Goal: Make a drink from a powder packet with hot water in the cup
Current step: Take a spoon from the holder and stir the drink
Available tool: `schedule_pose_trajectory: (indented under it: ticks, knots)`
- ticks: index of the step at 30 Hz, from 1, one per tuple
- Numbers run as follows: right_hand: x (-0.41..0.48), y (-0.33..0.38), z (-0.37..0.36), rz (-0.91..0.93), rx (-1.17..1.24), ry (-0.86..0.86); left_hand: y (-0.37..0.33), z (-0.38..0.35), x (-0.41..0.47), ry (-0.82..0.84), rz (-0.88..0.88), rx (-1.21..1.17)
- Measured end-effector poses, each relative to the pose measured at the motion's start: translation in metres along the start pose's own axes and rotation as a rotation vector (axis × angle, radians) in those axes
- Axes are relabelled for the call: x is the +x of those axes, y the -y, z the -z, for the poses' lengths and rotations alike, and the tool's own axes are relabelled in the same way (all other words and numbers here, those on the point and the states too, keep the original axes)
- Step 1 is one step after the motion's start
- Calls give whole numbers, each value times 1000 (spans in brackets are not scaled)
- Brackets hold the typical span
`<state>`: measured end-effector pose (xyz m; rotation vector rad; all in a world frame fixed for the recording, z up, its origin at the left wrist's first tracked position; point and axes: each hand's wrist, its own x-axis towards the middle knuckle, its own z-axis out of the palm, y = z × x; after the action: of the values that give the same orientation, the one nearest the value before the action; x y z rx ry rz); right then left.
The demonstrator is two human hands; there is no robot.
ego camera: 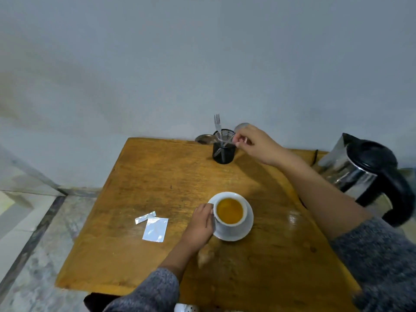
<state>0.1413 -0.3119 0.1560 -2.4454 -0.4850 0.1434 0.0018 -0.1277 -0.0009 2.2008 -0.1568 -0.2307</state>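
A white cup point(229, 225) filled with orange liquid stands on a white saucer point(246, 231) in the middle of the wooden table point(157, 176). My left hand point(201, 222) grips the cup's left side. At the table's far edge, my right hand point(252, 141) pinches the handle of a spoon point(240, 127) that leans in the black mesh holder point(223, 149), its bowl sticking up above my fingers. A fork point(217, 123) also stands in the holder. The torn silver packet point(155, 229) and its torn-off strip point(145, 217) lie flat to the left of the cup.
A steel electric kettle point(360, 174) with a black lid and handle stands at the right edge, beside my right forearm. A small metal lid point(203, 138) lies behind the holder against the grey wall. Tiled floor lies to the left of the table.
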Motion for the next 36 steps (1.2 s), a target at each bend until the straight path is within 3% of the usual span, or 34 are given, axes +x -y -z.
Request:
schedule_pose_trajectory:
  ticks: [3,10,16,26,31,36]
  knots:
    - [-36,2,3,-93,-12,84,-2,2,0,13,-4,-6]
    - [-94,13,-2,-167,205,-206,1,2,-2,25,-4,-39]
    - [-109,16,-27,-99,184,-212,3,3,2,42,-7,-4]
    - [-117,9,-61,271,-163,92,3,7,2,68,-49,10]
    - [-117,6,-68,265,-197,159,4,6,2,60,-53,20]
    - [-108,9,-71,76,-69,89,6,5,3,52,-65,27]
